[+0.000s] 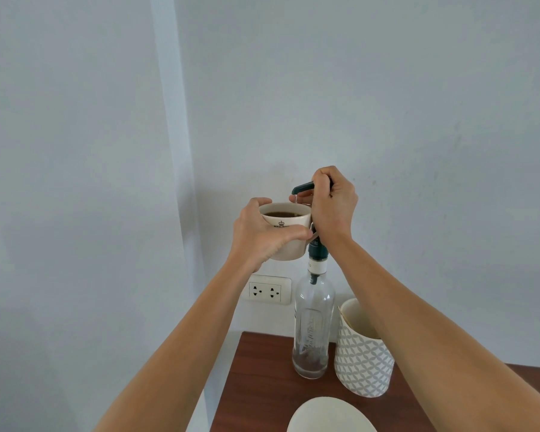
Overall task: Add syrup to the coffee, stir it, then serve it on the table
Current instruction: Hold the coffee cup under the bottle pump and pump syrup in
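My left hand grips a cream coffee cup with dark coffee inside, held in the air just under the spout of a syrup pump. My right hand is closed over the dark green pump head on top of a tall clear glass syrup bottle. A thin drop of syrup hangs from the spout above the cup's rim. The bottle stands on the brown wooden table and holds only a little syrup at its bottom.
A white patterned ceramic holder stands right of the bottle, partly behind my right forearm. A white saucer lies at the table's near edge. A double wall socket sits behind the bottle on the pale wall.
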A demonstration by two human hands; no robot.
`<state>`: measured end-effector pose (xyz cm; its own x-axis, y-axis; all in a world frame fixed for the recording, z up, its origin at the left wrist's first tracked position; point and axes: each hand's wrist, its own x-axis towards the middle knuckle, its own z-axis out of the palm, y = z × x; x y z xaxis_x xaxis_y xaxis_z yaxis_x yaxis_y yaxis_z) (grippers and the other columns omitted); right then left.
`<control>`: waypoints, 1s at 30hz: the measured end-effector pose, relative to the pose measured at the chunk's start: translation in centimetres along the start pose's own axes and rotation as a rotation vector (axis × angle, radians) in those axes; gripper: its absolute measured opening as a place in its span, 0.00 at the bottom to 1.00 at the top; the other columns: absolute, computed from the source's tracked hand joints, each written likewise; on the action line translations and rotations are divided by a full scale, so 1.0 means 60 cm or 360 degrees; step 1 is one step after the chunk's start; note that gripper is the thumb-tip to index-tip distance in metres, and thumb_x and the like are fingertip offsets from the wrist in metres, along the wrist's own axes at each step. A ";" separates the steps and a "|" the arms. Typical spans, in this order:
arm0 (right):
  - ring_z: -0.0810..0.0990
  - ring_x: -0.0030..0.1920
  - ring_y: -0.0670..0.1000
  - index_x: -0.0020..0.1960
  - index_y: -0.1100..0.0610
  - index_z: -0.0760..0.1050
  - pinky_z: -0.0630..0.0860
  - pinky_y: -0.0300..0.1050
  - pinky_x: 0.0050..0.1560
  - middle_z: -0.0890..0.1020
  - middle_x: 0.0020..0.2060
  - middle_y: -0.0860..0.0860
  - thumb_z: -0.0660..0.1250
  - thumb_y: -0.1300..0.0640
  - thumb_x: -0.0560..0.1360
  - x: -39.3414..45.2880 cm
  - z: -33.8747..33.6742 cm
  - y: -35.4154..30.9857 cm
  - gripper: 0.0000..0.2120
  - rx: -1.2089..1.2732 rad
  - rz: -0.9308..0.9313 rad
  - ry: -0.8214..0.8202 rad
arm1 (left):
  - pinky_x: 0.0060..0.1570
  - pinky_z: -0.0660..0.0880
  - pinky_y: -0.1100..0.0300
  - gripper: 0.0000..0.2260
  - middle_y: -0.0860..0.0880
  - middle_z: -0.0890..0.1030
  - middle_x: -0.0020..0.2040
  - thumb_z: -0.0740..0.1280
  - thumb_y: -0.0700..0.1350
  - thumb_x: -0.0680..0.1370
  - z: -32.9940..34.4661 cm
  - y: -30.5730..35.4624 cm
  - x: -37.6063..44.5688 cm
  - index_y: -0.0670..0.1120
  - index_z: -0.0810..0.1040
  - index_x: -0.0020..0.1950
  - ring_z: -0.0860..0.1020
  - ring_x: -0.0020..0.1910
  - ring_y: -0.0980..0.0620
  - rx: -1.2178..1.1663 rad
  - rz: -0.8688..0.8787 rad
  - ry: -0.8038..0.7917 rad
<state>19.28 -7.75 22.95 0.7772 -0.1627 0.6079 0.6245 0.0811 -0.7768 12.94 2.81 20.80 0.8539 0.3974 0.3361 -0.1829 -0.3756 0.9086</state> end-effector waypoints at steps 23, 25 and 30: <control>0.87 0.30 0.55 0.36 0.60 0.73 0.79 0.43 0.32 0.80 0.21 0.46 0.56 0.65 0.75 -0.004 -0.006 -0.002 0.12 -0.0029 0.0018 -0.0031 | 0.44 0.75 0.60 0.44 0.51 0.78 0.60 0.81 0.54 0.53 0.004 -0.001 -0.006 0.49 0.72 0.68 0.78 0.57 0.50 -0.0031 -0.0010 -0.0012; 0.87 0.31 0.55 0.36 0.60 0.74 0.80 0.45 0.33 0.81 0.21 0.47 0.56 0.65 0.75 -0.005 -0.006 -0.001 0.12 -0.0044 0.0012 -0.0040 | 0.48 0.78 0.57 0.45 0.51 0.78 0.60 0.81 0.54 0.51 0.005 -0.001 -0.006 0.49 0.72 0.67 0.79 0.57 0.50 -0.0021 -0.0017 -0.0003; 0.87 0.31 0.53 0.36 0.62 0.75 0.80 0.48 0.36 0.82 0.22 0.46 0.57 0.65 0.75 -0.003 -0.007 -0.003 0.12 -0.0102 -0.0009 -0.0061 | 0.49 0.78 0.57 0.45 0.51 0.79 0.59 0.80 0.55 0.51 0.004 0.002 -0.007 0.49 0.72 0.67 0.79 0.57 0.50 -0.0014 -0.0017 0.0006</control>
<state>19.02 -8.13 22.89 0.7767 -0.1252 0.6173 0.6237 0.0167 -0.7815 12.66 2.39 20.68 0.8539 0.4047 0.3274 -0.1780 -0.3641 0.9142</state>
